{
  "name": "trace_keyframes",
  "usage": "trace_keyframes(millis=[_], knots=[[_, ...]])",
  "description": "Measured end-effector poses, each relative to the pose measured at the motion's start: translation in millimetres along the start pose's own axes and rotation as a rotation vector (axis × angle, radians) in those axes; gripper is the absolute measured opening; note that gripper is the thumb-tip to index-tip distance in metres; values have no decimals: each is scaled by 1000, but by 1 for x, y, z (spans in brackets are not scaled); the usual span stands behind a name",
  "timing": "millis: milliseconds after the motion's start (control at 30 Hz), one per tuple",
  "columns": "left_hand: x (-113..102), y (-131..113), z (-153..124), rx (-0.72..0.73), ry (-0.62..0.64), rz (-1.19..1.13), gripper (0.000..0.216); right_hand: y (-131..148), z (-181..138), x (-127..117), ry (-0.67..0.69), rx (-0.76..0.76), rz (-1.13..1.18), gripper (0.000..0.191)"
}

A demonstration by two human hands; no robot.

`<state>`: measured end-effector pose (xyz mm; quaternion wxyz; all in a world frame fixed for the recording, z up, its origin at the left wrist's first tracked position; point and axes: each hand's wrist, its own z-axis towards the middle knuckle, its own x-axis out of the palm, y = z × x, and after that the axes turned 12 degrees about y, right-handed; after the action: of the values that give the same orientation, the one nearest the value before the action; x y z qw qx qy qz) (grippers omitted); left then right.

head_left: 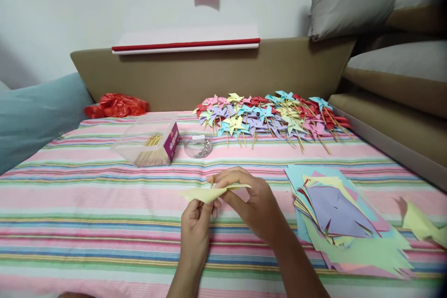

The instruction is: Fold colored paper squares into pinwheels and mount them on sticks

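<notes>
A pale yellow paper piece (202, 194), partly folded, is held between both hands above the cloth. My left hand (196, 219) pinches it from below, thumb and fingers closed on its lower edge. My right hand (253, 198) arches over from the right, thumb and fingers closed on the paper's right part. A short, thin brownish piece (213, 180), like a stick end, stands up at the paper by my right fingertips; its other end is hidden. Right of my hands lies a stack of cut paper squares with a purple slit square (337, 212) on top.
Behind my hands are a clear box of wooden sticks (153, 156) and a round container of metal pins (198, 146). Many finished paper pinwheels (256, 123) lie at the back right. A yellow paper piece (422, 224) lies far right; a red plastic bag (118, 104) sits back left.
</notes>
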<state>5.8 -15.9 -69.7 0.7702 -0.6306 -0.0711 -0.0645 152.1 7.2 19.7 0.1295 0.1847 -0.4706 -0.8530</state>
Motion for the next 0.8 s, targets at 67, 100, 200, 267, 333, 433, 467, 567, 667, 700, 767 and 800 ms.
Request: trace_keyframes(millis=[67,100,200,267,333,433,467,567,667,700,767,800], knots=[[-1,5,4,-7,-14,-60,27,2,0,1,-28,-34,-72,21],[0,6,6,-9,-19,-95,28,2,0,1,-38,-45,-102,22],[3,5,9,-1,-13,-186,31,1,-1,2,-36,-69,-179,23],[5,4,9,0,-5,-229,32,0,-2,3,-26,-94,-213,26],[6,4,8,-8,-18,-262,32,0,-3,4,-19,-120,-228,32],[6,4,6,-6,-35,-284,32,2,-4,6,-14,-132,-232,37],[5,5,6,1,-25,-287,31,2,-4,6,-15,-128,-234,38],[5,6,5,17,13,-294,32,2,-5,6,-19,-116,-238,38],[5,7,6,15,5,-308,30,1,-6,6,-14,-112,-229,38],[5,7,6,16,0,-312,29,1,-6,6,-12,-111,-225,37],[5,7,6,16,-11,-314,28,1,-7,6,-10,-101,-222,35],[4,7,6,16,-13,-310,27,1,-7,6,-8,-92,-222,33]])
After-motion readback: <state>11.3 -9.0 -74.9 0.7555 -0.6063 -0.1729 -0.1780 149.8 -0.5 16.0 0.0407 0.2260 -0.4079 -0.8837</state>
